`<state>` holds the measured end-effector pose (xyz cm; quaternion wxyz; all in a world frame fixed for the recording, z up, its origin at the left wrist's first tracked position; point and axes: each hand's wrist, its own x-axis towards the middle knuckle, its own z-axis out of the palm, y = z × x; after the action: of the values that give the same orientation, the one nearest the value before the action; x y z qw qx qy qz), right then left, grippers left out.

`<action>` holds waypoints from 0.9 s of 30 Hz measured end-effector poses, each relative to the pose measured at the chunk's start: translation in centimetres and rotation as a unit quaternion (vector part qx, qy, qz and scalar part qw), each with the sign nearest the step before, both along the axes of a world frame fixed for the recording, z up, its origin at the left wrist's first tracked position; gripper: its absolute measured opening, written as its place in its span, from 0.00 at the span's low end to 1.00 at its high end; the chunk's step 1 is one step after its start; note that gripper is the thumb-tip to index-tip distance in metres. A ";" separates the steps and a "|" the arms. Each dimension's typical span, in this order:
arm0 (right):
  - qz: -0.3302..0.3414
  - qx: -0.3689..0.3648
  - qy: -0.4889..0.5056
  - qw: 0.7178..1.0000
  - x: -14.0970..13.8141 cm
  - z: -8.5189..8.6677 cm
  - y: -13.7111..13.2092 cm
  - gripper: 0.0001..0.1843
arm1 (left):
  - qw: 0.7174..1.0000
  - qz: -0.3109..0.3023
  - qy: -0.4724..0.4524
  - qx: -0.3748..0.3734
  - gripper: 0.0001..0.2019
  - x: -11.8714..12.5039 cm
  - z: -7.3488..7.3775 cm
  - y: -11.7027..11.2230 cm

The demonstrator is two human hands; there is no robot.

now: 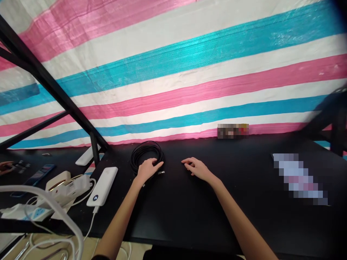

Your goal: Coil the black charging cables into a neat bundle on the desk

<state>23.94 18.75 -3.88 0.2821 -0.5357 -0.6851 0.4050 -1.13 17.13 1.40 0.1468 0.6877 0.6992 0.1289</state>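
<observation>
A coil of black cable (148, 145) lies on the black tabletop, with a metal-tipped plug (161, 172) sticking out at its right side. My left hand (148, 170) is over the near part of the coil, its fingers curled onto the loops and the thumb pointing right near the plug. The fingers' undersides are hidden. To the right of the coil, apart from it, my right hand (197, 168) hovers low or rests on the table with loosely bent fingers spread and nothing in them.
Left of the coil lies a white power bank (103, 186) with a plugged-in cable. Beyond it are white power strips (73, 186), a phone (40, 175) and another person's hand (5, 168). Blurred items are a small box (233, 131) and a flat packet (299, 178). A striped sheet (189, 79) hangs behind.
</observation>
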 end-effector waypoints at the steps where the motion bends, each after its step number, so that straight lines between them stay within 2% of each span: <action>1: 0.000 0.002 -0.002 1.000 0.0 0.1 0.0 0.13 | 1.000 0.005 -0.004 0.002 0.21 0.0 -0.2 0.2; 4: 0.002 0.005 -0.010 1.000 0.0 0.3 -0.2 0.13 | 0.999 0.019 -0.015 0.029 0.19 -0.2 -0.2 0.2; 8: 0.001 0.010 -0.017 1.000 0.0 0.4 -0.3 0.13 | 0.996 0.041 -0.035 0.071 0.18 -0.9 0.4 -0.4; 15: 0.001 0.013 -0.036 0.999 -0.1 0.9 -0.4 0.13 | 0.969 0.087 -0.165 0.165 0.19 -1.8 1.0 -1.4; 17: -0.001 0.007 -0.037 0.999 -0.1 1.1 -0.5 0.13 | 0.972 0.090 -0.158 0.150 0.20 -2.1 1.3 -1.7; 21: -0.002 0.012 -0.044 0.999 -0.1 1.1 -0.5 0.12 | 0.984 0.054 -0.140 0.093 0.23 -3.3 1.9 -1.3; 23: 0.000 0.015 -0.038 0.999 -0.1 0.8 -0.4 0.12 | 0.982 0.080 -0.123 0.122 0.22 -4.4 1.7 -0.6; 25: 0.004 0.012 -0.032 0.999 -0.1 0.6 -0.3 0.12 | 0.974 0.146 -0.085 0.154 0.19 -5.8 1.1 0.2; 27: 0.004 0.013 -0.034 0.999 -0.1 0.5 -0.3 0.12 | 0.962 0.226 -0.041 0.149 0.21 -7.3 0.0 0.8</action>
<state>23.80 18.50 -3.36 0.2641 -0.5429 -0.7017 0.3784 -8.45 17.92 1.42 0.0385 0.5197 0.8029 0.2894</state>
